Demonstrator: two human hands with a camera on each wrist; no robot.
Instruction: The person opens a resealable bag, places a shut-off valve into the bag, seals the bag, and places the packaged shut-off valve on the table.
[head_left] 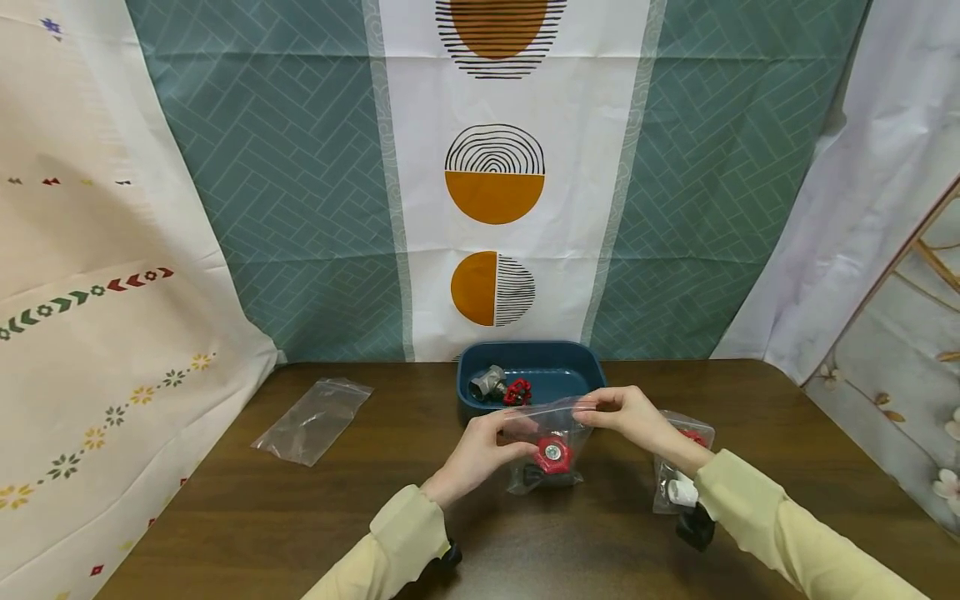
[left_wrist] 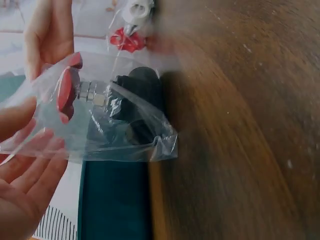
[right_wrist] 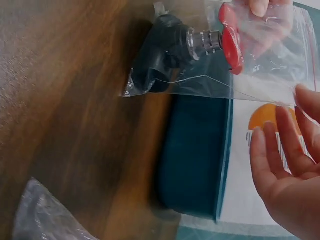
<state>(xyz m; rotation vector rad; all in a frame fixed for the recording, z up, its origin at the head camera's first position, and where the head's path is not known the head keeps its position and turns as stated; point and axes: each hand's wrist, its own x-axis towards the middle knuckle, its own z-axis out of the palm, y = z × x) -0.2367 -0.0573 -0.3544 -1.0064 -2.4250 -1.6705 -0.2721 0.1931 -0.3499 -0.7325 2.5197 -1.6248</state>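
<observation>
From the head, here's the clear bag (head_left: 558, 427), front and centre, just on the near side of the blue bin (head_left: 558, 382), two hands on it! The left hand (head_left: 476, 454) pinches its left side, thumb right by the red-handled valve (head_left: 553, 455) inside; the right hand (head_left: 630, 415) has thumb and fingertips clamped on the top right corner. In the blue bin, toward its left end, a red knob (head_left: 517, 392) beside a pale fitting (head_left: 487, 382). Left of the bin, a flat bag (head_left: 315, 421) on the table (head_left: 300, 525); right of it and nearer, a filled bag (head_left: 663, 479), partly covered by the right sleeve (head_left: 750, 500).

Over to the left wrist, blue bin behind: the valve's dark body (left_wrist: 142, 90) sits low, red end up toward the mouth. Smart handling, I'd say, lets that weight hang at the bottom, thumb off the handle so the film isn't dragged crooked.

Now the right wrist, bin beyond the bag: thumb and finger meet at the film's edge. Whether the mouth is sealed is hard to tell through that glare. Best technique: a light pinch, both corners level, drawing the mouth straight rather than tugging one side.
</observation>
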